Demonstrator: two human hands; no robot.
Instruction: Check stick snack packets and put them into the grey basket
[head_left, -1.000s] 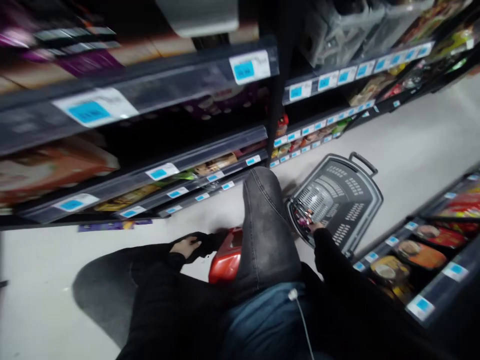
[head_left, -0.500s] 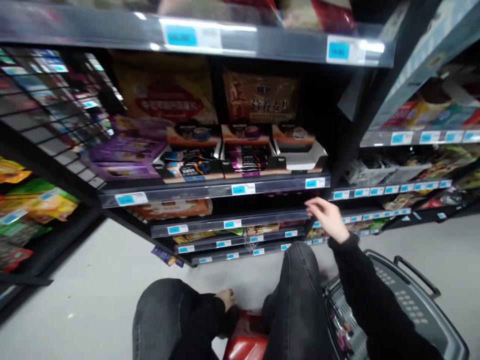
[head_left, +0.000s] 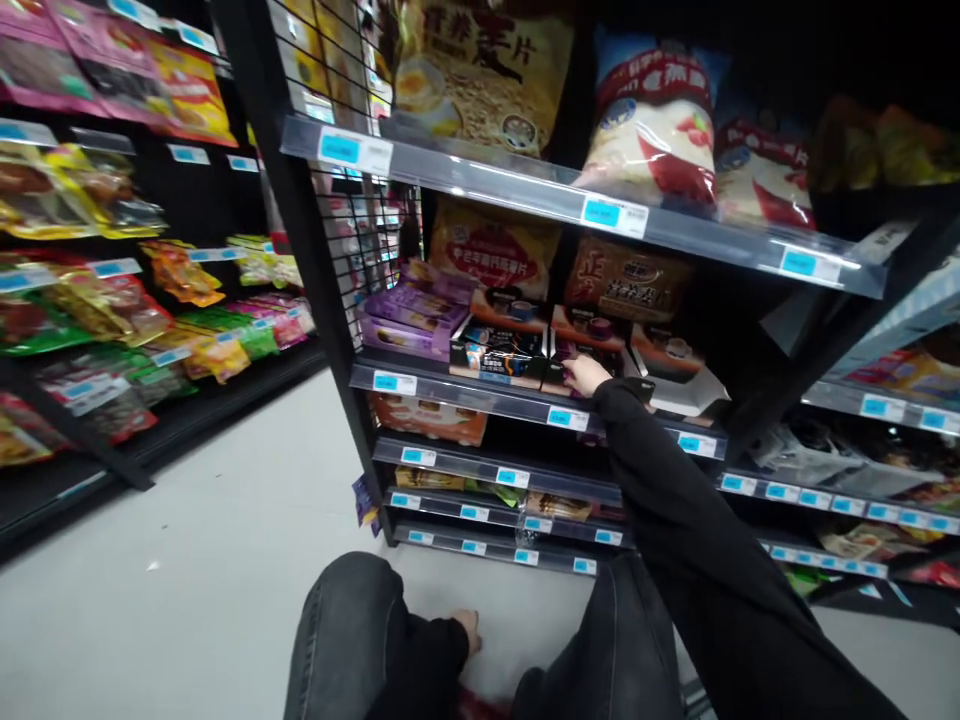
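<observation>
My right hand (head_left: 585, 374) reaches to the middle display box (head_left: 553, 372) of purple sachets (head_left: 581, 352). Its fingers are curled at the box's front, and whatever lies between them is hidden. To the left is a box of blue and black sachets (head_left: 499, 352); on the right stands an open white-lined box (head_left: 686, 388) with a cup printed on its back panel. Low down between my knees hangs my left hand (head_left: 469, 630), away from the shelves, most of its fingers out of sight.
Purple packs (head_left: 409, 315) sit at the shelf's left end, by a black wire grid (head_left: 349, 250). Large cereal bags (head_left: 480, 80) stand on the shelf above, whose edge (head_left: 487, 175) juts out. Another rack of bagged snacks (head_left: 199, 345) is at left.
My right hand has moved from beside the lower shelves up and forward to the middle sachet box. The view has shifted, showing more of the upper shelf and left rack; the basket is mostly out of view.
</observation>
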